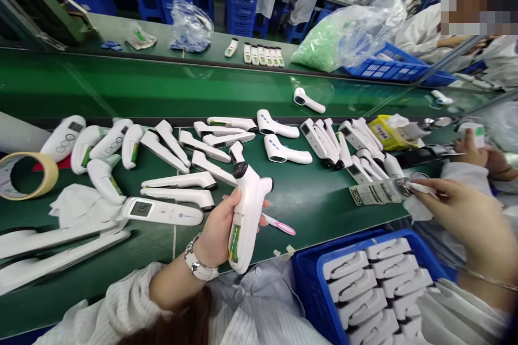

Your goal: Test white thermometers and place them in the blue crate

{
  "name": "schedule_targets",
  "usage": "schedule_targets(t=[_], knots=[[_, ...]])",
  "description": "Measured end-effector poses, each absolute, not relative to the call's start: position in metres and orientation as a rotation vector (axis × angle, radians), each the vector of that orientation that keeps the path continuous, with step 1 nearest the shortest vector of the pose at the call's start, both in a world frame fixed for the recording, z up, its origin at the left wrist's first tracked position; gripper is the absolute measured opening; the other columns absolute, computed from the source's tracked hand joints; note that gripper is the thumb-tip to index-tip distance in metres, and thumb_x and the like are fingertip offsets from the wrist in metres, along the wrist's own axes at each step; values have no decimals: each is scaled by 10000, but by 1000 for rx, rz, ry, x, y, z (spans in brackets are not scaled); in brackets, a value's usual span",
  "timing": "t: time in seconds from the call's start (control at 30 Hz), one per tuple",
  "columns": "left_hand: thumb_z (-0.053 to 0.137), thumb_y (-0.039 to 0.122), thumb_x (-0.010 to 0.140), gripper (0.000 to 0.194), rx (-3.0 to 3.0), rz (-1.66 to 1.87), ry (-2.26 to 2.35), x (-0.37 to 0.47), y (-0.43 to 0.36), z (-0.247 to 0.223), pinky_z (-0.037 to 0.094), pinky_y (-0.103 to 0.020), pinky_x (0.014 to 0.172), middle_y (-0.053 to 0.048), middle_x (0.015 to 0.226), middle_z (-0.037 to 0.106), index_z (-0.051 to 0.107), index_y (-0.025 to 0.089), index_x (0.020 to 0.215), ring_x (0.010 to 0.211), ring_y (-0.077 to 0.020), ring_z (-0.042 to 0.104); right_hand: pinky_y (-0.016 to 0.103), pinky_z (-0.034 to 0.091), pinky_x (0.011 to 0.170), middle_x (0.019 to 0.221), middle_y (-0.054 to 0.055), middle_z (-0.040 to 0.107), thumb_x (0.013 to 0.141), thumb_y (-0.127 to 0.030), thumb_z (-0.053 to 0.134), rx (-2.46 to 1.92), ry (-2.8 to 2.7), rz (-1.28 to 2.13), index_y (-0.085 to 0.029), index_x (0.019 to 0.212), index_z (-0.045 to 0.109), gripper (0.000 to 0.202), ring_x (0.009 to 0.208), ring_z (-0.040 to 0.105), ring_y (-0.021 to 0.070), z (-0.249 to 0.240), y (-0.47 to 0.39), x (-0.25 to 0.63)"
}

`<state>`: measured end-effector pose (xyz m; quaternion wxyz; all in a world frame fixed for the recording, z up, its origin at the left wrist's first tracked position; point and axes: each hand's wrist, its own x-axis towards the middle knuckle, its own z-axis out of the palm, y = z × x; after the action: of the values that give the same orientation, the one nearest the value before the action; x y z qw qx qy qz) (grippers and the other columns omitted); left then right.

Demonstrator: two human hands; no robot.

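Note:
My left hand (218, 232) is wrapped round a white infrared thermometer (247, 210), held upright above the bench. Its battery cover is off, and a green battery shows in the handle. At the right, my right hand (449, 210) pinches a small piece of white tissue (421, 188). The tissue touches or lies close to the metallic top of a clear container with a printed label (376, 192); contact is hard to tell. A pink-and-white pen-like tool (283, 226) lies behind my left hand. Near my left wrist rests a thermometer with a lit display (162, 211).
Several white thermometers (218, 145) lie across the green bench. A tape roll (48, 175) and crumpled white cloth (81, 206) are at left. A blue crate (319, 264) of white parts stands at front right. A co-worker's hands (475, 151) work at far right. A green conveyor (182, 91) runs behind.

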<state>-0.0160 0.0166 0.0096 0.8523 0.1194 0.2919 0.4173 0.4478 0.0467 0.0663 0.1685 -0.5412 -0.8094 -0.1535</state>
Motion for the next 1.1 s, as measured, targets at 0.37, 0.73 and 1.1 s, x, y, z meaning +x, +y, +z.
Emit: schedule_targets(t=[0.37,0.73,1.1], knots=[[313,395,902,486,289,850,479,-16,16,8,450,-269,584,-152,982,626,654,61,993,624,-161,578,331,344,464,655,53,618,748,-335,653,-1692,-1883,-355,-281,880,688,147,529,535,175,81,36,356],[370,363,888,378,198,874,553,-14,16,1,475,-261,539,-68,606,629,644,112,821,514,-163,581,286,516,664,932,74,568,811,-119,516,-873,-2333,382,-199,1016,567,226,826,575,166,57,33,139],[519,309,815,217,100,889,416,-13,16,3,484,-205,585,-23,630,633,627,121,810,583,-127,604,289,515,672,931,106,584,831,-62,473,-752,-2478,243,-146,1061,550,256,833,570,180,60,28,137]])
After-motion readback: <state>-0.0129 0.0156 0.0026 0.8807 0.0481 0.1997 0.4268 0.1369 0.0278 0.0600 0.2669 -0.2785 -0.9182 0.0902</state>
